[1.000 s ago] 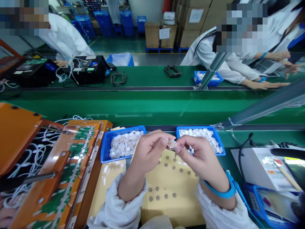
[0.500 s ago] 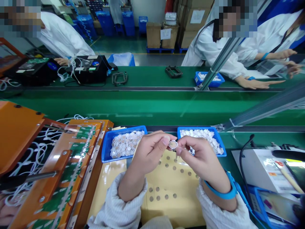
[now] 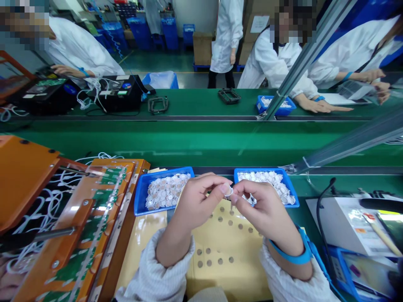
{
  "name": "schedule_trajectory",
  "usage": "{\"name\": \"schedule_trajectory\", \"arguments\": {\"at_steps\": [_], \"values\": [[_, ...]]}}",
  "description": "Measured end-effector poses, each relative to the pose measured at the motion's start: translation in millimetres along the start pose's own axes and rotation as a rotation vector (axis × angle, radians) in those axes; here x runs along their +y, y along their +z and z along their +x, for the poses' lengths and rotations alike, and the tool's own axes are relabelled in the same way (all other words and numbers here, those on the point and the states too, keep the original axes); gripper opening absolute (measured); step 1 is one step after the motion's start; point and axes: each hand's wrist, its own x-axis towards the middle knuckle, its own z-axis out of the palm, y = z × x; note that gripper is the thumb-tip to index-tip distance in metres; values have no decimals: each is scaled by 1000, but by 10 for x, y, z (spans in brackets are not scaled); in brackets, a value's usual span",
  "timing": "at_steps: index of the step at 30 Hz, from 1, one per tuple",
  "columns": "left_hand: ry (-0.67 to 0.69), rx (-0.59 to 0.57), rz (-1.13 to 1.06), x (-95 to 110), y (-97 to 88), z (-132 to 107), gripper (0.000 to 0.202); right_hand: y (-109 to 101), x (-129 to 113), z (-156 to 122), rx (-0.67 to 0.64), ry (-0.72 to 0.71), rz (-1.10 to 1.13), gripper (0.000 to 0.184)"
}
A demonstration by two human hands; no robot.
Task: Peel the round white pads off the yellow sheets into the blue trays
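In the head view, my left hand [image 3: 201, 203] pinches a small round white-rimmed disc [image 3: 231, 191] between thumb and fingertips. My right hand [image 3: 262, 205] is closed in a pinch at the disc's right edge; both hands' fingertips meet around it. The left thumb covers part of the disc's face, and it is tilted. Beneath the hands lies a tan sheet [image 3: 214, 239] with several round grey discs on it in loose rows. Behind my left hand stands a blue bin [image 3: 138, 195] of similar round pieces. A second blue bin [image 3: 294, 204] of white pieces stands behind my right hand.
An orange fixture [image 3: 107, 235] with green circuit boards fills the left side. On the right are a white box [image 3: 333, 222] and a black cable [image 3: 319, 218]. A metal post [image 3: 352, 142] slants over the right. Co-workers in white coats occupy the far bench [image 3: 195, 100].
The disc has turned, its face now more tilted and partly under my left thumb. Behind the far bench, a person in a white coat has appeared; a co-worker's hand has shifted left.
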Motion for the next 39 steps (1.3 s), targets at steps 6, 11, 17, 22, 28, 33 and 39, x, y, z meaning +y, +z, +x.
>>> {"name": "schedule_trajectory", "arguments": {"at_steps": [6, 11, 17, 22, 28, 33, 39], "values": [[-43, 37, -18, -39, 40, -6, 8, 28, -32, 16, 47, -131, -98, 24], [-66, 49, -59, -99, 50, -15, 10, 38, -27, 23, 33, -189, -142, 18], [-88, 65, -71, -93, 48, -11, 21, 61, -25, 15, 23, -208, -155, 17], [-106, 46, -20, -67, 49, -15, 32, 135, 6, 14, -7, -211, -177, 21], [-65, 27, 48, -51, -60, 14, 29, 157, 8, 19, -53, -191, -163, 21], [-35, 337, 63, -119, -412, 42, 25, 92, -8, 11, -68, -135, -100, 15], [68, 704, 62, -182, -705, -6, 32, 37, 30, 1, -57, -72, -99, 16]]}}
